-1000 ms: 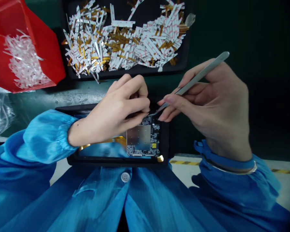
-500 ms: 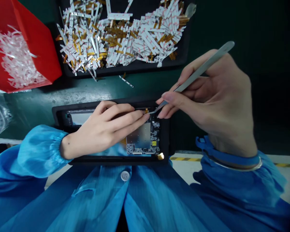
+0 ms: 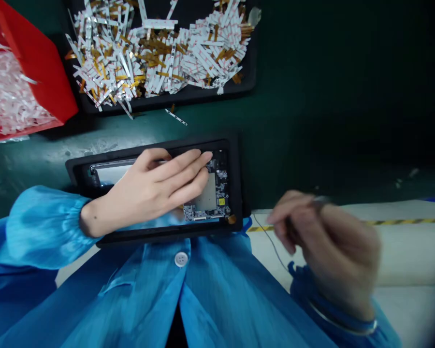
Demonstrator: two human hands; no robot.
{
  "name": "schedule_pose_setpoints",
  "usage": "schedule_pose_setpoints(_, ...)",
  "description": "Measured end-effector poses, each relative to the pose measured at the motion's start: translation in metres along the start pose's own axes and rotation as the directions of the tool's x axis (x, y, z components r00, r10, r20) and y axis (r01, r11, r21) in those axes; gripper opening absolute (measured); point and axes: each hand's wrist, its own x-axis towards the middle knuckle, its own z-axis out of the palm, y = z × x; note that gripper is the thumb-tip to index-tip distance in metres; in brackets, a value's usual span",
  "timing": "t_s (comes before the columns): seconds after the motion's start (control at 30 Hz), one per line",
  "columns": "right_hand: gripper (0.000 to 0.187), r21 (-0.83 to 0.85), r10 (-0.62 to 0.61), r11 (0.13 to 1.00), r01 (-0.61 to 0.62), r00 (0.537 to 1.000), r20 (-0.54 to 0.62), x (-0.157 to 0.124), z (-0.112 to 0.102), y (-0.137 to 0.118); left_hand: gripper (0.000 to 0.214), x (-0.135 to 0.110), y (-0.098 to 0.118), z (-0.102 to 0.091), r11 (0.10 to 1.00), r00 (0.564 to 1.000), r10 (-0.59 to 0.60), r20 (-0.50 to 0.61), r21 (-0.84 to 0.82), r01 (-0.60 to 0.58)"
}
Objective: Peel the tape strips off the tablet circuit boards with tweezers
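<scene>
Two hands: left grip (image 3: pixel 152 186) open on PCB (image 3: pixel 219 181), right grip (image 3: pixel 328 246) pinching tweezers (image 3: pixel 321 199) off it.

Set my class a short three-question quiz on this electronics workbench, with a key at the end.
1. True or false: the fingers of the left hand reach across the exposed circuit board in the black-framed device.

2. What fills the red bin?
A) Metal screws
B) White shredded strips
C) Blue cloth

3. What lies by itself on the green bench top, apart from the heap of white-and-amber flex strips in the black tray?

Key:
1. True
2. B
3. One loose strip
</scene>
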Motion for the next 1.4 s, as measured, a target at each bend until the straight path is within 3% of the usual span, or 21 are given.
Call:
schedule_pose_setpoints(0.07, 0.016, -0.147, 0.002, 0.989, -0.001, 1.0, 0.013, -0.026, 0.006, -0.004, 0.029, 0.004, 0.002, -0.002, 0.996, 0.999, 0.036, -0.002, 0.076, -0.036)
schedule_pose_setpoints(0.17, 0.031, -0.409, -0.107, 0.909, 0.081, 0.993, -0.04, -0.052, 0.023, -0.006, 0.027, 0.005, 0.001, -0.001, 0.998, 0.999, 0.032, -0.03, 0.045, -0.031)
schedule_pose_setpoints(0.23, 0.04, -0.52, -0.225, 0.841, 0.15, 0.971, -0.084, -0.059, 0.035, -0.005, 0.026, 0.006, -0.003, 0.001, 0.995, 0.997, -0.048, -0.057, -0.094, 0.042)
schedule_pose_setpoints(0.3, 0.042, -0.581, -0.303, 0.795, 0.173, 0.944, -0.133, -0.061, 0.045, -0.002, 0.023, 0.007, -0.007, 0.002, 0.942, 0.978, -0.205, -0.026, -0.276, 0.19)
schedule_pose_setpoints(0.37, 0.039, -0.602, -0.346, 0.78, 0.169, 0.919, -0.19, -0.061, 0.053, 0.002, 0.018, 0.01, -0.009, 0.002, 0.866, 0.934, -0.358, 0.024, -0.366, 0.341)
schedule_pose_setpoints(0.43, 0.035, -0.589, -0.355, 0.794, 0.149, 0.9, -0.252, -0.059, 0.06, 0.007, 0.017, 0.015, -0.01, 0.003, 0.833, 0.905, -0.425, 0.036, -0.376, 0.406)
schedule_pose_setpoints(0.57, 0.026, -0.558, -0.391, 0.817, 0.145, 0.851, -0.352, -0.055, 0.074, 0.017, 0.015, 0.024, -0.01, 0.011, 0.869, 0.929, -0.368, -0.023, -0.363, 0.336)
schedule_pose_setpoints(0.73, 0.026, -0.493, -0.4, 0.855, 0.159, 0.807, -0.433, -0.048, 0.086, 0.027, 0.032, 0.027, -0.006, 0.02, 0.957, 0.959, -0.283, 0.015, -0.069, 0.283)
schedule_pose_setpoints(0.8, 0.026, -0.468, -0.422, 0.863, 0.19, 0.781, -0.461, -0.047, 0.088, 0.033, 0.035, 0.027, -0.003, 0.018, 0.958, 0.958, -0.283, 0.045, -0.03, 0.285)
schedule_pose_setpoints(0.97, 0.023, -0.512, -0.562, 0.787, 0.343, 0.74, -0.369, -0.047, 0.078, 0.049, 0.03, 0.024, 0.006, -0.003, 0.944, 0.951, -0.305, 0.056, -0.116, 0.309)
schedule_pose_setpoints(1.07, 0.02, -0.553, -0.628, 0.711, 0.434, 0.746, -0.222, -0.046, 0.067, 0.054, 0.03, 0.023, 0.017, -0.011, 0.946, 0.981, -0.18, 0.079, -0.26, 0.194)
schedule_pose_setpoints(1.17, 0.02, -0.589, -0.681, 0.641, 0.492, 0.719, -0.14, -0.044, 0.06, 0.055, 0.03, 0.023, 0.027, -0.007, 0.88, 0.988, -0.065, 0.141, -0.459, 0.123)
schedule_pose_setpoints(1.27, 0.023, -0.615, -0.719, 0.595, 0.517, 0.684, -0.121, -0.04, 0.058, 0.054, 0.021, 0.026, 0.031, 0.002, 0.835, 0.982, -0.081, 0.173, -0.527, 0.161)
schedule_pose_setpoints(1.4, 0.017, -0.616, -0.679, 0.621, 0.485, 0.725, -0.115, -0.038, 0.057, 0.051, 0.006, 0.031, 0.029, 0.005, 0.755, 0.978, -0.141, 0.153, -0.622, 0.206)
